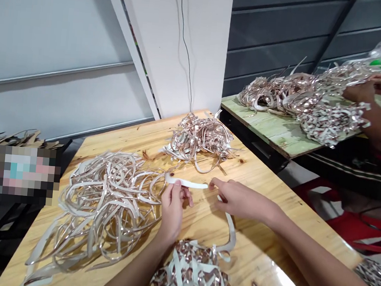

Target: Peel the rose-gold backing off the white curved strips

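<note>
My left hand (pixel 173 204) pinches a flat pale strip (pixel 193 184) between thumb and fingers; it points right. Close to its free tip, my right hand (pixel 235 198) has curled fingers, with the index fingertip near the strip's end. A second pale strip (pixel 231 233) shows between the right thumb and fingers and curves down toward a woven piece (pixel 192 272). This woven piece of white and shiny rose-gold strips lies at the table's near edge, below my hands. A loose tangle of strips (pixel 108 202) spreads left of my left hand.
Beyond my hands, a shiny strip pile (pixel 202 139) sits on the wooden table (pixel 253 264). At right, another person's hands (pixel 365 89) work over strips (pixel 281 95) on a green-topped table (pixel 271 130). A red chair (pixel 350 223) stands at right. A wall (pixel 202 41) borders the back.
</note>
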`<act>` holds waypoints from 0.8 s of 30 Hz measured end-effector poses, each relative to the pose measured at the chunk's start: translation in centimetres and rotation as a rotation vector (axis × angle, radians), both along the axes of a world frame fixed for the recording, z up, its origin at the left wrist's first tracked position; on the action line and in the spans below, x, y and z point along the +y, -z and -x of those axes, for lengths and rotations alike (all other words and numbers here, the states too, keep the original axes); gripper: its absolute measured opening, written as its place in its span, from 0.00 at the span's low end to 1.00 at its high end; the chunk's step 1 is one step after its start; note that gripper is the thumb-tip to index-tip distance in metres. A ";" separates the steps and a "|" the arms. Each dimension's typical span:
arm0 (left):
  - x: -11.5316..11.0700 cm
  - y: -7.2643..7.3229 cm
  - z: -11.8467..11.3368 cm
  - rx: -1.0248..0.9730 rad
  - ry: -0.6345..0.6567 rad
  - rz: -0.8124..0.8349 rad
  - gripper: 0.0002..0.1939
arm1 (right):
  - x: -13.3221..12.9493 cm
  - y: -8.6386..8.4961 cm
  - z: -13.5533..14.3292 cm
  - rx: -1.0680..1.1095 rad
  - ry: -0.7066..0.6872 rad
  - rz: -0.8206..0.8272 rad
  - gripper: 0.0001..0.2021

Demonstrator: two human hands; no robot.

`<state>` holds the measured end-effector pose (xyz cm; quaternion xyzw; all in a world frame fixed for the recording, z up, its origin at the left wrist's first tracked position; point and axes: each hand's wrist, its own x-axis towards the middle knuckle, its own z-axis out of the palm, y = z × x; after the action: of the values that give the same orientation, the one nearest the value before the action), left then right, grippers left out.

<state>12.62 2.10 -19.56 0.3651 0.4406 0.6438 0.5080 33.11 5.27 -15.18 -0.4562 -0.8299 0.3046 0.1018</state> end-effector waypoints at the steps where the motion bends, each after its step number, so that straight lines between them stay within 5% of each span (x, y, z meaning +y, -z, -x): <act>1: 0.1 0.0 0.0 -0.015 -0.008 0.000 0.19 | 0.0 0.2 0.2 0.037 0.005 0.001 0.17; 8: -0.1 -0.3 -0.1 0.006 -0.014 0.006 0.20 | 1.8 1.0 0.5 -0.049 0.457 0.016 0.09; 16: -1.0 0.3 0.1 0.194 0.083 -0.066 0.23 | 3.2 1.7 -0.7 -0.068 0.621 -0.031 0.08; 24: -0.4 0.4 0.1 0.169 0.082 -0.074 0.23 | 4.8 2.6 -1.7 0.123 0.660 0.286 0.07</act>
<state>12.53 1.74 -19.94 0.4544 0.4423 0.6053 0.4813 34.81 10.06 -17.79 -0.6900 -0.5792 0.3952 0.1797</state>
